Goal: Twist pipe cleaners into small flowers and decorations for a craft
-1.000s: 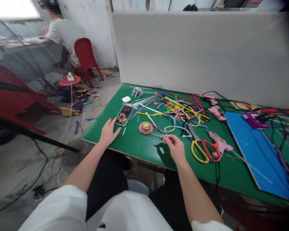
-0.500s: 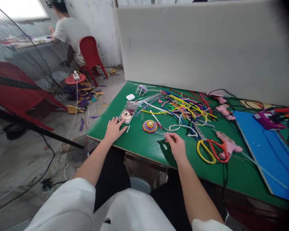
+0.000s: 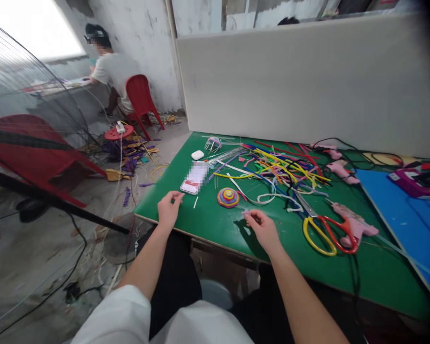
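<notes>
Head view: a pale panel is stood along the far edge of the green table. Beyond, at the left, a co-worker in a white top is seated at another surface, and a red chair is seen just behind. On the table's right part a blue board is laid, partly cut off by the dark edge of the picture. Across the middle a pile of coloured strips is spread. Nearer, the scissors, with one yellow and one red handle, are set down beside a pink glue gun.

The left hand is held half curled, thumb and fingers drawn loosely together, just beside the phone's near corner; whether anything is gripped or touched cannot be told. By the right hand, nearly closed, a small pale piece is pinched between thumb and fingertips, over the table near its front edge. The phone is laid flat, its screen lit. Between the phone and the piece a striped dome is placed. Behind the phone a white case is seen; near its front end, a thin white stick.
</notes>
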`<state>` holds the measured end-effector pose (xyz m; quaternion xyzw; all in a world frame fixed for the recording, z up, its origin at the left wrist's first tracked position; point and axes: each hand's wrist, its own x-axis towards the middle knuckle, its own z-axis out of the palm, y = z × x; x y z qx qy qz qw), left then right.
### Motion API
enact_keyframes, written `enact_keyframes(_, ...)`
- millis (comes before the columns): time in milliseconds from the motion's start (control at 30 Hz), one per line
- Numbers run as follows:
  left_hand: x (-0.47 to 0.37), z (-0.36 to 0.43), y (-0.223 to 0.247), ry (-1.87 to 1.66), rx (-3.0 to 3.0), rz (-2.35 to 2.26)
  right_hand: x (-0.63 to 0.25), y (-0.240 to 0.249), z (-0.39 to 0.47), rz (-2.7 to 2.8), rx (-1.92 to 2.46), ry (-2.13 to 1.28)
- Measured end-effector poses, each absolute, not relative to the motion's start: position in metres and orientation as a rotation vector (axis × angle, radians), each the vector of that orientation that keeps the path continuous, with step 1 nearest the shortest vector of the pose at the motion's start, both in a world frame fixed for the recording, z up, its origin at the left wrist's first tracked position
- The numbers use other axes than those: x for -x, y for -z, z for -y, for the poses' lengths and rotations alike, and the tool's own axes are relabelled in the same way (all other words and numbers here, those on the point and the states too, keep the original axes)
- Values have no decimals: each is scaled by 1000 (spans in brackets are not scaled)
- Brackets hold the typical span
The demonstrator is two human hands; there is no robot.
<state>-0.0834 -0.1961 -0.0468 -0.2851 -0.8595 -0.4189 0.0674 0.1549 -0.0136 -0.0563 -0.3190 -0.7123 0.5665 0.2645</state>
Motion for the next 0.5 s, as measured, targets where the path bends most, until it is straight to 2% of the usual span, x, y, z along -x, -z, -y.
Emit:
enact_keyframes(100,66,182,34,1313,999,2580,-156,54,16,1984,853,-1497)
enact_keyframes(233,38,145,-7,1356,1341,2472,-159,48,12,1940,902,-1505)
enact_keyframes(333,20,112,-27,1401,1860,2020,-152,40,1,1839,888,-1622)
enact_keyframes(400,11,94,-24,1405,1992,1830,-141,36,-9,1734,862,-1632)
enact_keyframes(500,4,79,4,1471,1801,1890,-124,36,-19,1547,912,-1556)
